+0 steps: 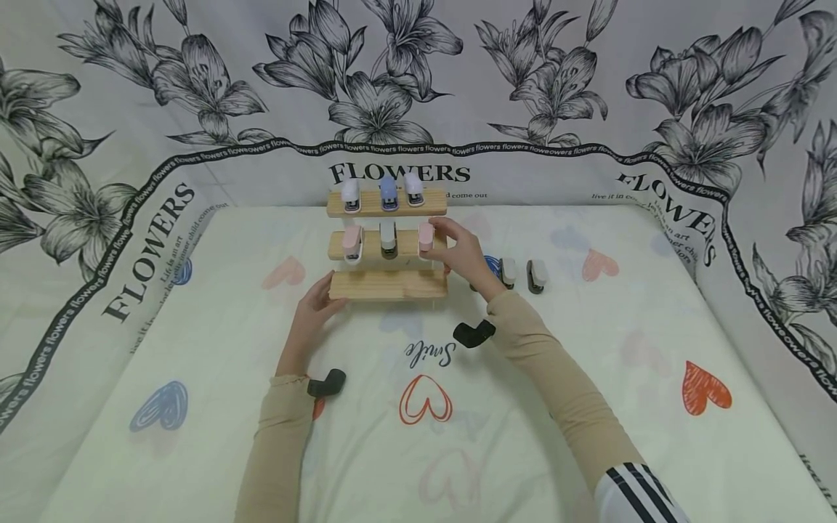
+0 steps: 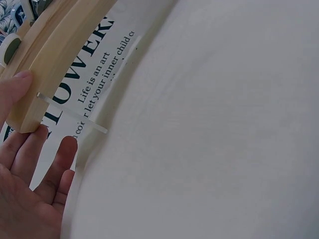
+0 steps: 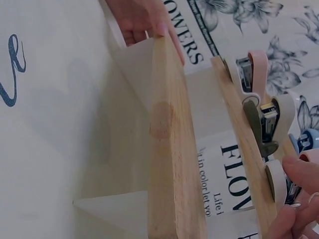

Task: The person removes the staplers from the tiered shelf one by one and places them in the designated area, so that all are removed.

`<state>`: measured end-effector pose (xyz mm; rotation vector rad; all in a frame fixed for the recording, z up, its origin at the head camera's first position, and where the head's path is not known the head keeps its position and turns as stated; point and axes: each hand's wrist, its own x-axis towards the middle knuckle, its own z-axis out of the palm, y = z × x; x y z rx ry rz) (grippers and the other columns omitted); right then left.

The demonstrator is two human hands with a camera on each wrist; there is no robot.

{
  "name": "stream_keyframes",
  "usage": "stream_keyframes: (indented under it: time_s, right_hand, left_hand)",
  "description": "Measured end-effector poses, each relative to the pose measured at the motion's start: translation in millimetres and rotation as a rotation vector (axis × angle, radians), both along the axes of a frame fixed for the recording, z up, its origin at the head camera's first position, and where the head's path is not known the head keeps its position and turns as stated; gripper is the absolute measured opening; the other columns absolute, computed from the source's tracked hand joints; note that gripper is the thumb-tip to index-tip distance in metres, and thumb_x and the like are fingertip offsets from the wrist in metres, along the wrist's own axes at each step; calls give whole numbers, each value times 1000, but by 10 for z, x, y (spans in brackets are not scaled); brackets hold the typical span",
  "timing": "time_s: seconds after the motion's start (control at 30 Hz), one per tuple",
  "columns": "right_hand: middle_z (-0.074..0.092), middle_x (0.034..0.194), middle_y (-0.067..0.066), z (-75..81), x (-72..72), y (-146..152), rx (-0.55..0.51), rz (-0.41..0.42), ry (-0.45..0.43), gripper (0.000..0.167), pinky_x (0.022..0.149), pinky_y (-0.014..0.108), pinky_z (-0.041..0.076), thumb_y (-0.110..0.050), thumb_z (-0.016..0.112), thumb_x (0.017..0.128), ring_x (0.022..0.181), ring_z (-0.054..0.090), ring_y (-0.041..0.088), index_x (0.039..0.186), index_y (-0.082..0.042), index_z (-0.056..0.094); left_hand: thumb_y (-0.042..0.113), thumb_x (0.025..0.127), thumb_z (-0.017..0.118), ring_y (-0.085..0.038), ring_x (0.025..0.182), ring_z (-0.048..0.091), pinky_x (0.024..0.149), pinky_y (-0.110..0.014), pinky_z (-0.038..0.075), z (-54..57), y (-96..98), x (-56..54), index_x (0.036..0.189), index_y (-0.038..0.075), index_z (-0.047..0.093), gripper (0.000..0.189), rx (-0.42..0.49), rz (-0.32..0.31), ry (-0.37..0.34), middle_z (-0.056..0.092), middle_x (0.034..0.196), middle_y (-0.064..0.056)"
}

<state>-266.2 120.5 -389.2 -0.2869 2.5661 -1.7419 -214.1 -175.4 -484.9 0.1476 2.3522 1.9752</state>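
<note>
A stepped display rack [image 1: 387, 285] has three wooden shelves and thin clear supports. My left hand [image 1: 311, 311] holds the left end of its bottom shelf, thumb on top and fingertips underneath in the left wrist view. My right hand [image 1: 463, 254] pinches a small pink-and-white stapler [image 1: 426, 236] at the right end of the middle shelf. Beside it on that shelf stand a white-and-dark stapler [image 1: 388, 240] and another pink stapler [image 1: 352, 242]. The top shelf bears a blue stapler [image 1: 389, 193] between two whitish staplers, one a white stapler [image 1: 350, 195] on the left.
Right of the rack, a grey-white stapler [image 1: 507, 272] and a dark-based stapler [image 1: 536, 276] stand on the heart-printed cloth [image 1: 523, 407]. Behind the rack rises a flower-printed backdrop [image 1: 556, 174]. Black wrist mounts [image 1: 474, 333] sit on both sleeves.
</note>
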Motion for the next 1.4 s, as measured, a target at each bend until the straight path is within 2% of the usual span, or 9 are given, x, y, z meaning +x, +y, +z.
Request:
stream_keyframes:
  time_s: [0.23, 0.33, 0.47, 0.73, 0.87, 0.93, 1.0, 1.13, 1.4]
  right_hand:
    - [53, 123, 4, -34, 29, 30, -9, 3, 0, 62, 44, 33, 48, -17, 78, 70, 67, 54, 22, 125, -11, 51]
    - [50, 126, 4, -39, 83, 66, -3, 24, -26, 67, 45, 35, 48, -18, 79, 69, 63, 54, 19, 129, -14, 49]
    - [45, 131, 5, -5, 200, 152, 20, 46, -66, 69, 46, 33, 46, -19, 78, 70, 42, 49, 21, 131, -18, 47]
    - [47, 128, 2, -230, 415, 465, 46, 50, -103, 67, 46, 30, 45, -26, 80, 67, 43, 49, 20, 128, -22, 51]
    - [59, 102, 14, -369, 564, 653, 37, 56, -142, 68, 45, 32, 43, -28, 79, 68, 42, 47, 20, 129, -21, 50]
    - [59, 99, 16, -437, 617, 723, 39, 62, -160, 69, 45, 32, 43, -28, 79, 67, 42, 46, 19, 129, -19, 50]
    - [58, 102, 19, -503, 656, 777, 34, 81, -182, 69, 44, 32, 42, -28, 79, 68, 42, 44, 18, 129, -17, 50]
    - [42, 133, 9, -631, 686, 849, 28, 107, -212, 66, 43, 30, 41, -24, 78, 70, 40, 41, 16, 128, -14, 50]
    - [42, 132, 17, -819, 706, 917, 31, 83, -232, 64, 40, 27, 40, -21, 79, 69, 38, 43, 16, 127, -15, 52]
  left_hand:
    - [21, 83, 65, -13, 92, 53, 83, -23, 40, 5, 11, 6, 140, 13, 30, 68, 4, 5, -7, 36, 138, -9]
    - [19, 83, 65, -12, 92, 53, 82, -22, 40, 0, 9, 3, 140, 12, 29, 68, 23, -1, -7, 35, 138, -10]
    - [16, 84, 64, -12, 93, 53, 82, -20, 41, -13, 3, -6, 140, 9, 28, 67, 32, -10, -2, 34, 139, -11]
    - [16, 84, 64, -12, 94, 52, 84, -24, 40, -22, -6, -7, 141, 10, 27, 68, 14, -10, -28, 32, 140, -11]
    - [17, 84, 64, -12, 93, 52, 84, -23, 41, -9, -9, -12, 141, 11, 28, 67, 16, -8, -23, 33, 139, -10]
    - [18, 84, 64, -11, 92, 53, 83, -22, 41, 5, -9, -5, 141, 11, 28, 67, 11, -5, -17, 34, 139, -10]
    - [18, 84, 65, -11, 91, 53, 82, -22, 41, 12, -12, 3, 140, 11, 29, 67, 9, 3, -12, 35, 138, -11]
    - [19, 83, 65, -13, 93, 53, 84, -25, 41, 0, -12, 4, 140, 12, 30, 67, 14, 12, -13, 36, 137, -11]
    - [24, 82, 66, -20, 100, 53, 91, -35, 38, -22, -1, -20, 141, 13, 29, 71, -1, 10, -18, 35, 139, -10]
